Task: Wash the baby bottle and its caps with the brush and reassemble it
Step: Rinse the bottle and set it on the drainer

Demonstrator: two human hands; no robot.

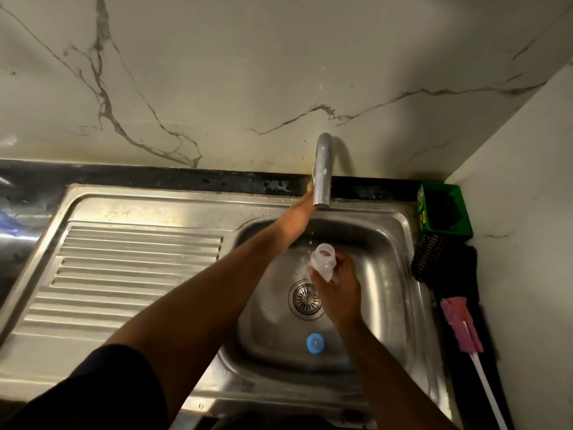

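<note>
My right hand (336, 293) grips a clear baby bottle (323, 260), its open mouth tilted up toward the tap (322, 172), over the sink basin (381, 274). Drops of water fall by the bottle's mouth. My left hand (297, 221) reaches up behind the tap spout, fingertips hidden by it. A blue cap (313, 342) lies on the basin floor near the front; a second blue piece shows just under my right forearm. The brush (465, 327), pink head and white handle, lies on the dark counter to the right of the sink.
A round drain strainer (305, 297) sits mid-basin. The ribbed steel drainboard (124, 274) spreads to the left. A green box (443, 212) and a dark woven item (431, 259) stand in the right corner against the marble wall.
</note>
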